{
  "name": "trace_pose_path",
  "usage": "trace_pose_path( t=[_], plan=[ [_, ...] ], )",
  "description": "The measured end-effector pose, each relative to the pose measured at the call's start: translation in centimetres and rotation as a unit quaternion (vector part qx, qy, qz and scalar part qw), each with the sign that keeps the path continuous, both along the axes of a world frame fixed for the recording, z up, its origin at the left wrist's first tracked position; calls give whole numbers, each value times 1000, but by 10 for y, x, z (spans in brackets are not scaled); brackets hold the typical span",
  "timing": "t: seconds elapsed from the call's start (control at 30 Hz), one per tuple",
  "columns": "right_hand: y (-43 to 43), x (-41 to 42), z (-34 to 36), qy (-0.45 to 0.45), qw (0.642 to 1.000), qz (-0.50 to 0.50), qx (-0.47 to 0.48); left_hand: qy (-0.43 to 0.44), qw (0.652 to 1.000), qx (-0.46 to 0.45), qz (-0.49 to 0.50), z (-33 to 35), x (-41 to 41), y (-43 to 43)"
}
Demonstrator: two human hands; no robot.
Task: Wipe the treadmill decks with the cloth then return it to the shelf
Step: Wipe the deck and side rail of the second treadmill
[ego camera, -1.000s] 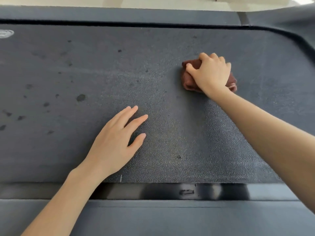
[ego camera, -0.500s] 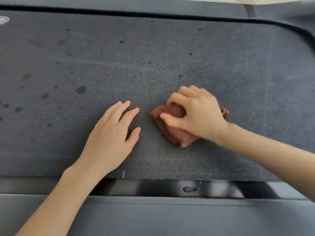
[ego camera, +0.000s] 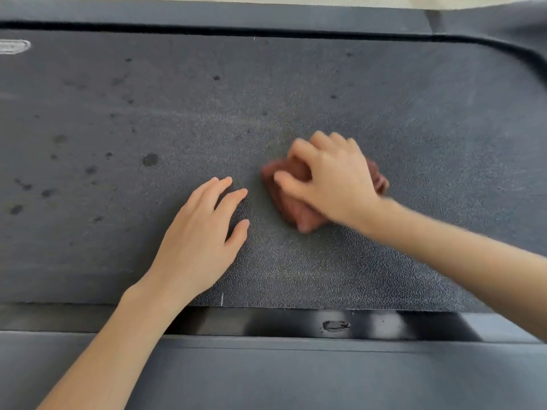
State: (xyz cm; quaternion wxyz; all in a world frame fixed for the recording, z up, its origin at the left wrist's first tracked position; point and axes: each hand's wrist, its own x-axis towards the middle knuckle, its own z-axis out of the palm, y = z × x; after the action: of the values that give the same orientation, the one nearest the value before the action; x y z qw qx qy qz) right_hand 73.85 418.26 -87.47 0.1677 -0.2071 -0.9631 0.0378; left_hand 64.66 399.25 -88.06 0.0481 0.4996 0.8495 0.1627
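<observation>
- While the right grip curls round the bunched reddish-brown cloth, its folds may slip free.
- Dark spots beyond the flat, empty left grip could go unwiped.

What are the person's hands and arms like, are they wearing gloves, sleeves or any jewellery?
Both are bare. The left hand and right hand wear no gloves or visible rings, and neither wrist has a watch or band. The left forearm and right forearm are uncovered to the picture's edge; no sleeve shows. The right hand is slightly blurred.
</observation>
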Motion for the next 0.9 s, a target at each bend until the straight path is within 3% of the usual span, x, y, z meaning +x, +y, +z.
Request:
trace_pose_path(
  t=[0.13,0.23,0.33,0.47,0.67,0.8,0.9],
  plan=[
    [-62,74,3,-8,985,171,-17,8,1000,-7,0,-1,1,0],
    [-56,76,4,-42,974,221,-17,12,1000,-9,-3,-1,1,0],
    [-39,42,5,-24,981,192,-25,13,1000,-5,-6,-2,-1,1],
    [1,-24,-2,40,996,77,-18,17,1000,-2,-8,-2,-4,1],
    [40,-94,-12,34,999,-33,7,28,1000,-13,1,6,-3,-7],
    [20,-69,-7,33,999,9,-7,49,994,2,98,15,8,-56],
    [-20,-23,-5,28,989,146,-13,80,981,-45,173,19,8,-111]
  ],
)
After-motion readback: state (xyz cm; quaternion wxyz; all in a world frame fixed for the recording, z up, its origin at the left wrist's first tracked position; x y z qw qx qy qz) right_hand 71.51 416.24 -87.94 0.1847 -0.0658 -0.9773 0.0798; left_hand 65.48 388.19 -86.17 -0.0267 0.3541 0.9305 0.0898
